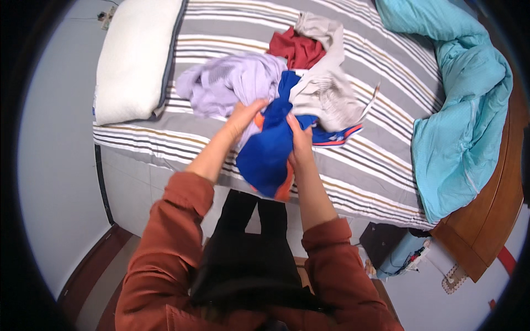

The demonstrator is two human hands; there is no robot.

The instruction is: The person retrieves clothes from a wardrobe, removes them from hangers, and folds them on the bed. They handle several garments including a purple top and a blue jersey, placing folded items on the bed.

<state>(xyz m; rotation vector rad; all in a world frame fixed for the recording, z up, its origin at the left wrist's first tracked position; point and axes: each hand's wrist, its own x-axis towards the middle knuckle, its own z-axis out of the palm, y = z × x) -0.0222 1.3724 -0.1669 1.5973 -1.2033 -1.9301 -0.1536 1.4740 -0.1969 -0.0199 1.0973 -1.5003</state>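
Between my two hands is a blue garment (267,153) with orange parts, bunched up at the near edge of the bed. My left hand (244,118) grips its left side, next to a crumpled lilac garment (236,80). On the right side, my right hand (300,138) has its thumb on top of the blue cloth and its fingers mostly hidden beneath. More blue fabric with orange and white trim (337,136) sticks out to the right, under a beige garment (325,97). Behind these, a dark red garment (296,49) lies crumpled against the beige one.
The bed has a striped sheet (385,165). A white pillow or folded pad (134,62) lies at the left, and a turquoise quilt (463,136) is heaped at the right beside a wooden headboard (476,227). Cables and a power strip (418,254) are below right.
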